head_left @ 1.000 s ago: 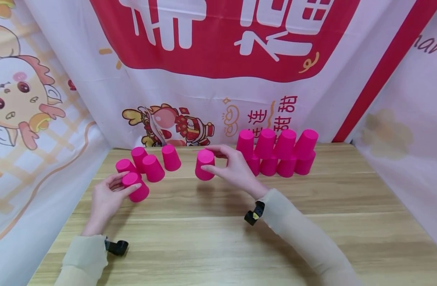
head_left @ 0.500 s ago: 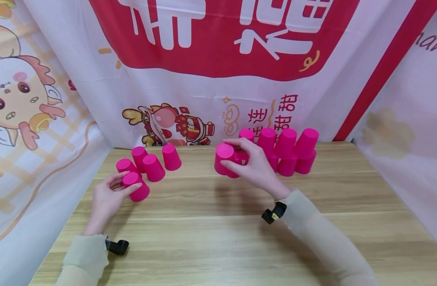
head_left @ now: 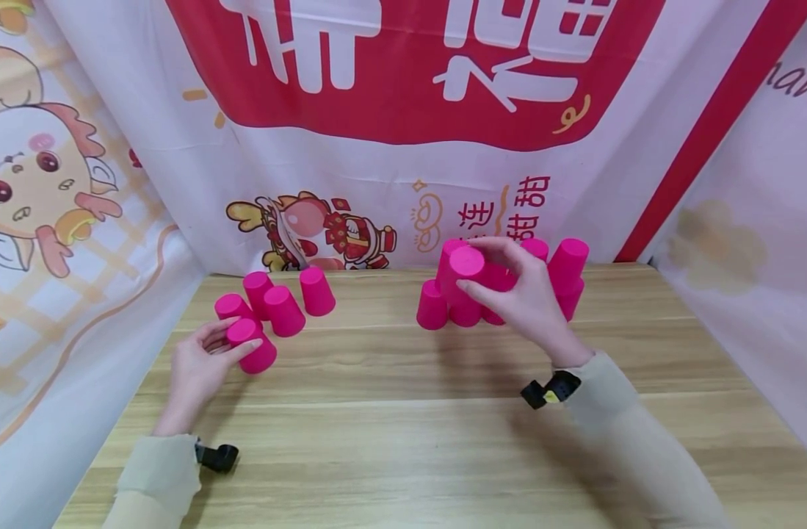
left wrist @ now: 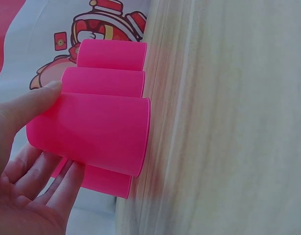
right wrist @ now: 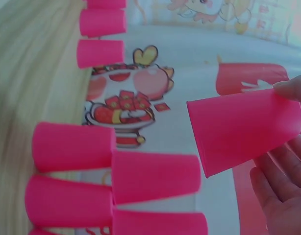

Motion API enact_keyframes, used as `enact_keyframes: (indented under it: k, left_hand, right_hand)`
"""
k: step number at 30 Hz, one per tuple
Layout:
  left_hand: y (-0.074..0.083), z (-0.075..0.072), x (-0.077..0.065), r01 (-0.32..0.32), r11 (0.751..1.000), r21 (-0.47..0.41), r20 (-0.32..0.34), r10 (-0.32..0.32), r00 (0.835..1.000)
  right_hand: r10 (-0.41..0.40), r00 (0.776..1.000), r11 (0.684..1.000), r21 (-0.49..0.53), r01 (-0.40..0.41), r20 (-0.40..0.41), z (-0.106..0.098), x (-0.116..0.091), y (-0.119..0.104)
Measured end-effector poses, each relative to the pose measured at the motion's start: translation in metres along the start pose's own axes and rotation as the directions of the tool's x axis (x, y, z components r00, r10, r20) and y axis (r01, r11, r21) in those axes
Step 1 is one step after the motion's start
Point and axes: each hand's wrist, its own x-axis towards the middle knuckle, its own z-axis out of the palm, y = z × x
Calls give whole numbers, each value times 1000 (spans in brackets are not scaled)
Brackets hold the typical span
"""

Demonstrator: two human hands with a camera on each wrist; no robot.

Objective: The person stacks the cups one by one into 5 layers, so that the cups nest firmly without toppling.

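Pink cup (head_left: 462, 284), centre-right, was pinched high by the right hand (head_left: 527, 300), presumably freeing its rim; the lowest left cup (head_left: 254, 351) was gripped by the left hand (head_left: 200, 366).

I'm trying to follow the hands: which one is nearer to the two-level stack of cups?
The right hand: it holds a raised cup right by the stack. The left hand is well off to the left, gripping another cup.
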Motion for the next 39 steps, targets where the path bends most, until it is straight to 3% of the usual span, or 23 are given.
enact_keyframes:
  k: [6,12,15,26,39]
  left_hand:
    - [-2,0,0,2,1000,-6,-3,-2,1000]
    - [-2,-1,0,4,1000,1,1,-4,1000]
    - [-2,0,0,-2,1000,-3,1,2,1000]
    - [-2,1,-1,-25,1000,-11,-2,25,1000]
    - [-1,0,-2,-31,1000,3,-4,31,1000]
  right_hand:
    - [11,994,1000,9,-10,-104,-19,0,4]
    - [-26,977,997,65,40,-212,-39,6,6]
    - [-9,969,998,64,26,-248,-51,10,6]
    - [119,927,992,-1,-128,-357,-91,28,19]
    - [328,884,941,39,-335,-332,-112,37,53]
